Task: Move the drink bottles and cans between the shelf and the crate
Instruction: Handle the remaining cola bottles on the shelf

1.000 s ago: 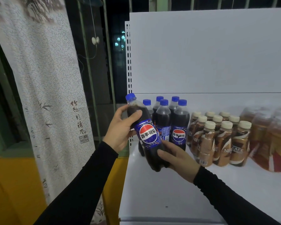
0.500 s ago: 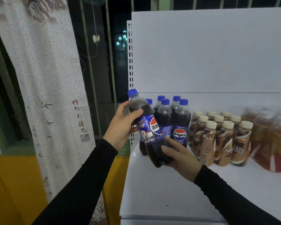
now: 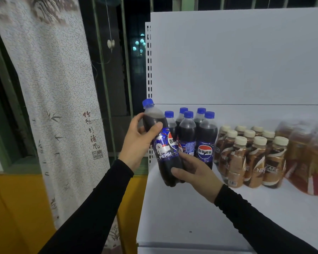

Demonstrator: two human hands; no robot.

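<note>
Pepsi bottle [image 3: 162,143] tilted, blue cap up-left, base down-right, left hand [image 3: 138,143] gripping its shoulder, right hand [image 3: 193,173] cupping base, label now rotated to PEPSI lettering

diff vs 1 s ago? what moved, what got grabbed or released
The held Pepsi bottle was turned about its long axis: the round logo swung right, "PEPSI" now faces the camera. Left hand and right hand kept their grip. Shelf bottles unchanged.
</note>
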